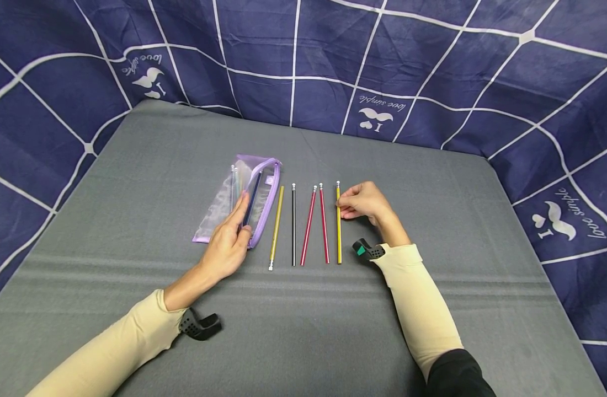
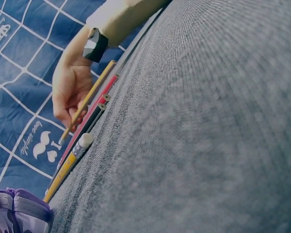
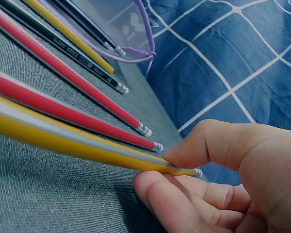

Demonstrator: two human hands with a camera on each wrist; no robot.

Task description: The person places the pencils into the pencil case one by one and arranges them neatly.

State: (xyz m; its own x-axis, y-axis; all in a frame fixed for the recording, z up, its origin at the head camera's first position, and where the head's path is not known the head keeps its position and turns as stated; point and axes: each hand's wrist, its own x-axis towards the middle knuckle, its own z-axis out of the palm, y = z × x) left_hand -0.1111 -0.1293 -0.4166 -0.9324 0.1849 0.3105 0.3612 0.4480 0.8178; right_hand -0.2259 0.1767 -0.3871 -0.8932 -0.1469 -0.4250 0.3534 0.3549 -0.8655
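A clear pencil case with purple trim lies on the grey table, its zipped side facing right. My left hand rests on it, fingers stretched over the sheer top and thumb near the open mouth. Several pencils show inside, including a dark one. With thumb and fingertips, my right hand pinches a yellow pencil near its eraser end. Left of that pencil lie two red pencils, a black pencil and another yellow pencil, whose eraser points towards me.
Grey cloth covers the table. A blue curtain with white lines hangs along the back and sides. Each forearm wears a cream sleeve; black wrist mounts stick out at both cuffs.
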